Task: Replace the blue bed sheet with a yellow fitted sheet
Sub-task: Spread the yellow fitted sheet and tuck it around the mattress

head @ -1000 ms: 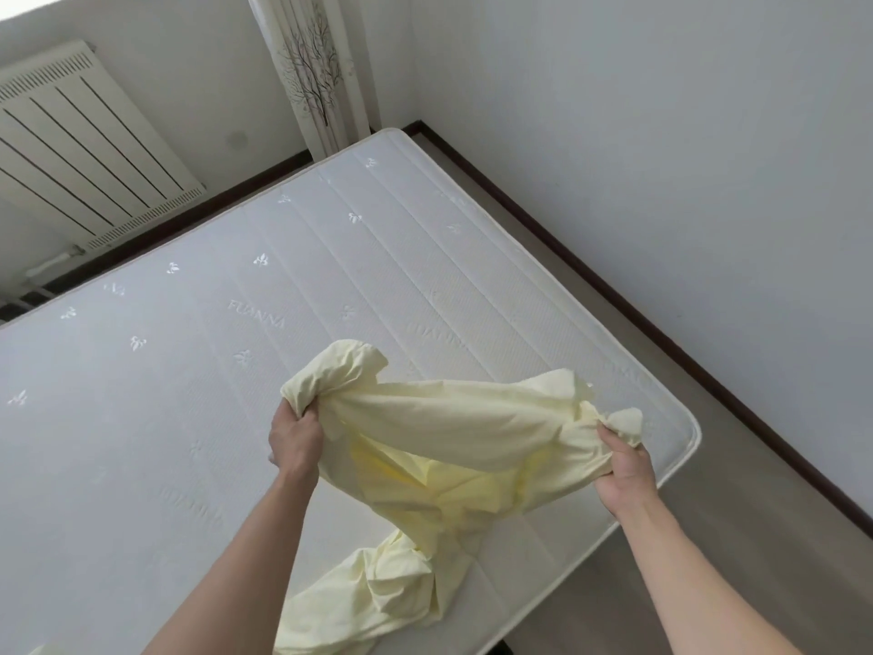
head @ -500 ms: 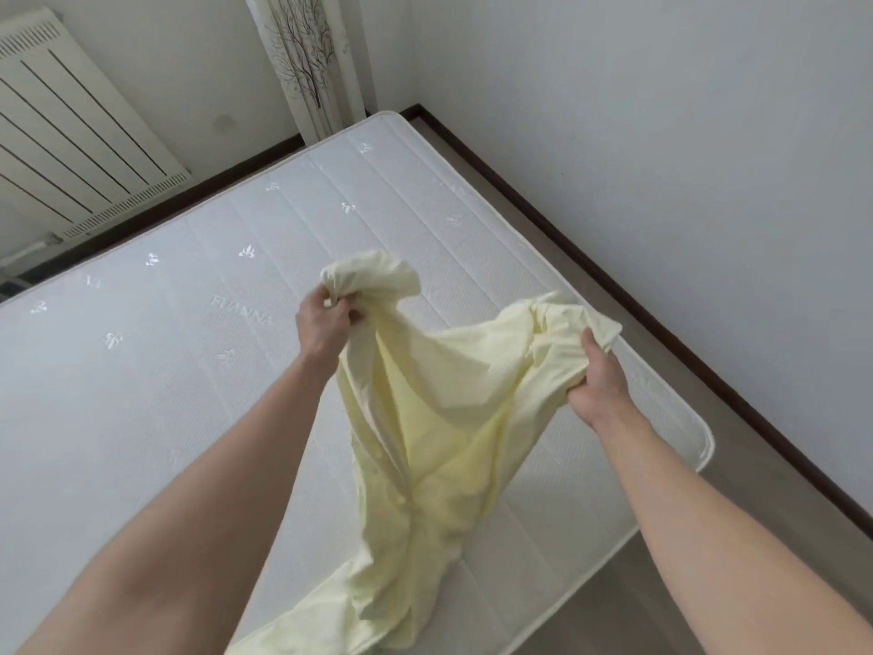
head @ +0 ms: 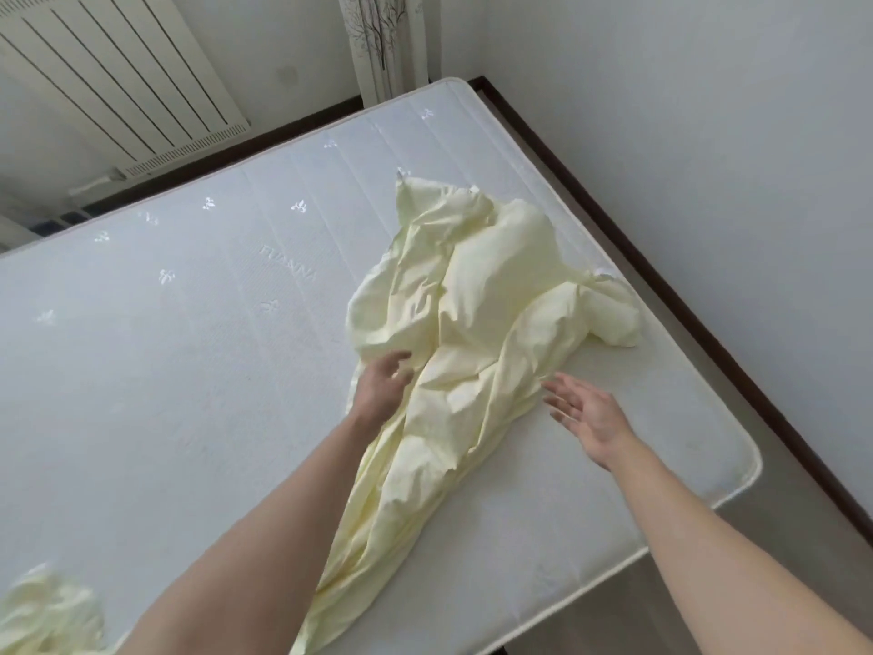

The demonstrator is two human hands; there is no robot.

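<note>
- Reaching forward in the head view, both hands hover over the bed with fingers spread and nothing held.
- Left hand (head: pixel 381 389): fingers loosely extended and apart, lying at the left edge of the sheet (head: pixel 477 323); the fingertips seem to brush the cloth, though contact is hard to confirm.
- Right hand (head: pixel 583 411): palm turned up and inward, fingers straight and spread, just beside the sheet's right fold, over bare mattress (head: pixel 165 371); whether it touches the cloth cannot be told.
- The yellow sheet lies crumpled on the mattress between the 2 hands, bunched high toward the far right side and trailing in a long twisted strip back to the near edge, passing under the left forearm.
- More yellow cloth (head: pixel 47 616) shows blurred at the lower left corner.
- The mattress is white, quilted, with small embroidered motifs and a faint woven name.
- Radiator (head: pixel 108 73) on the far wall at upper left; patterned curtain (head: pixel 385 40) hangs at the far corner.
- Dark skirting (head: pixel 661 257) runs along the right wall, with a strip of floor between it and the mattress.
</note>
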